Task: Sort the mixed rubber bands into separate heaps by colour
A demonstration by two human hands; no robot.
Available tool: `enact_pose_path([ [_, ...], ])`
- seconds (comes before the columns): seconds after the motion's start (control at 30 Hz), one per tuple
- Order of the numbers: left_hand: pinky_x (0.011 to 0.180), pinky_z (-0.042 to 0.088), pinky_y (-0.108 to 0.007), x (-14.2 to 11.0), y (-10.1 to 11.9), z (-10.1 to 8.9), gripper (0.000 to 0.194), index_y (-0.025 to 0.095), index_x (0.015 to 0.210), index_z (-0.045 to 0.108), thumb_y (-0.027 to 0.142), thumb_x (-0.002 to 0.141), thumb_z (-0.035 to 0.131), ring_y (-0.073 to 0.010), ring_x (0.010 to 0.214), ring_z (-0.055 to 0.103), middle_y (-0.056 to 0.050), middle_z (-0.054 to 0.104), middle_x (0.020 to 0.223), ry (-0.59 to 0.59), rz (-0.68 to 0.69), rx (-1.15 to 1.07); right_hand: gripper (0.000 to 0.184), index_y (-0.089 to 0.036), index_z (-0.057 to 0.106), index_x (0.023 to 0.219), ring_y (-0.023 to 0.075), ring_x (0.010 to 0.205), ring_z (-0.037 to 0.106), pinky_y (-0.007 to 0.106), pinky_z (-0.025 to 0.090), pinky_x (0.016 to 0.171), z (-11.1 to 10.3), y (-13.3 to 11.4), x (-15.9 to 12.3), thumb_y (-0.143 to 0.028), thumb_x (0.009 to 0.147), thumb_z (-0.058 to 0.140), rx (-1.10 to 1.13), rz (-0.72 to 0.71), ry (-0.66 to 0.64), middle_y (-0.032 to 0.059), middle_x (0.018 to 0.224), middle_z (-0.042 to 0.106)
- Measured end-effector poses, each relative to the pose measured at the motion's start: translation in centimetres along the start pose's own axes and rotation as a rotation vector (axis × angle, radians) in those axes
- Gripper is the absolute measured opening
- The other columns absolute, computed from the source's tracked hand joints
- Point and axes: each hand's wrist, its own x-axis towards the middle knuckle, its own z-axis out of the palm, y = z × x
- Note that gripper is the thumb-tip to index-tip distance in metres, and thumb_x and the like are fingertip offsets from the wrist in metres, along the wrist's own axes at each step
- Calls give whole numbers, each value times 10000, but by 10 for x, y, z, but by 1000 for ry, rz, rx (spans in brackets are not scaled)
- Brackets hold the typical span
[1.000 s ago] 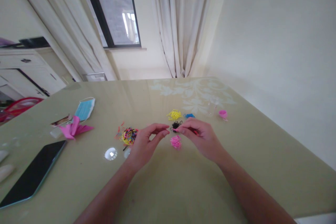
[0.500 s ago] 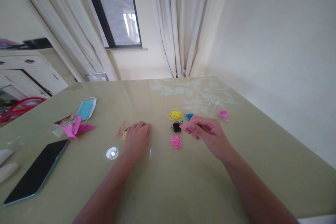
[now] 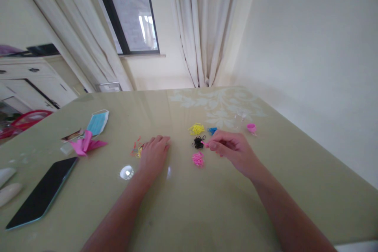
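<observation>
My left hand (image 3: 155,152) lies palm down over the pile of mixed-colour rubber bands (image 3: 138,151), covering most of it. Its fingers are stretched out flat. My right hand (image 3: 232,147) pinches a small pink rubber band (image 3: 205,144) between thumb and forefinger, beside the pile of black rubber bands (image 3: 199,142). Close by are the yellow rubber bands (image 3: 197,128), the blue ones (image 3: 212,130), partly behind my right hand, and the pink pile (image 3: 198,159) nearer me. Something small and reddish shows under my right fingers, too little to name.
A clear dome-shaped piece (image 3: 126,172) sits left of my left forearm. Further left are a phone (image 3: 43,193), a pink folded-paper bird (image 3: 86,144) and a blue face mask (image 3: 98,122). A small pink cup (image 3: 251,128) and a clear container (image 3: 240,119) stand at the right.
My left hand has moved left, away from my right hand, and come down flat on the mixed pile. My right hand has shifted slightly right, still pinching the pink rubber band.
</observation>
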Motion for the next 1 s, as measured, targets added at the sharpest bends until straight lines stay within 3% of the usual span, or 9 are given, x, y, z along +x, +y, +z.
enact_pose_path([
  [0.27, 934, 505, -443, -1, 1, -1, 247, 203, 1036, 765, 237, 1046, 520, -333, 1090, 702, -128, 774, 1121, -8, 14, 8, 139, -219, 861, 956, 188, 788, 686, 322, 479, 735, 20, 34, 3, -223, 995, 728, -659, 18, -121, 57, 908, 779],
  [0.37, 914, 508, -437, -1, 4, -2, 229, 214, 997, 731, 223, 1041, 506, -321, 1049, 714, -122, 787, 1077, 36, -10, -60, 130, -221, 865, 973, 206, 838, 716, 331, 486, 760, 27, 42, 3, -196, 987, 738, -752, 32, -169, 61, 931, 794],
  [0.43, 878, 521, -407, 0, 6, -3, 202, 223, 1003, 701, 238, 1043, 504, -287, 981, 731, -100, 798, 1021, 78, -19, -230, 129, -223, 868, 983, 204, 832, 712, 326, 478, 745, 30, 43, 2, -191, 986, 743, -784, 37, -192, 63, 946, 797],
  [0.57, 787, 552, -328, -3, 16, -5, 160, 226, 1024, 686, 341, 1026, 574, -212, 842, 734, -42, 797, 927, 115, 54, -729, 146, -231, 874, 923, 197, 788, 687, 308, 442, 687, 31, 42, 1, -207, 989, 746, -817, 41, -241, 63, 920, 783],
  [0.67, 808, 570, -310, -8, 25, -9, 196, 218, 1009, 724, 399, 996, 647, -191, 849, 734, -38, 795, 921, 120, 106, -940, 141, -237, 876, 921, 191, 772, 673, 304, 437, 686, 29, 41, 1, -196, 977, 753, -803, 22, -235, 55, 891, 772],
  [0.77, 826, 579, -306, -13, 33, -11, 208, 209, 1009, 756, 407, 970, 703, -187, 862, 737, -44, 798, 930, 87, 120, -1045, 110, -232, 868, 1036, 175, 733, 649, 298, 454, 693, 27, 37, 2, -241, 955, 795, -700, -9, -158, 41, 848, 749],
  [0.87, 819, 579, -301, -17, 38, -13, 193, 209, 989, 771, 394, 958, 727, -183, 858, 736, -40, 801, 926, 50, 139, -1076, 216, -213, 837, 1120, 147, 659, 600, 289, 469, 662, 27, 31, 0, -355, 959, 806, -534, -59, -61, 36, 851, 729],
  [1.0, 823, 576, -298, -19, 41, -15, 180, 216, 987, 782, 384, 965, 725, -182, 863, 739, -35, 807, 927, 9, 161, -1084, 202, -211, 821, 1006, 134, 635, 575, 278, 478, 642, 32, 23, -4, -382, 1028, 715, -403, -147, -10, 33, 831, 707],
])
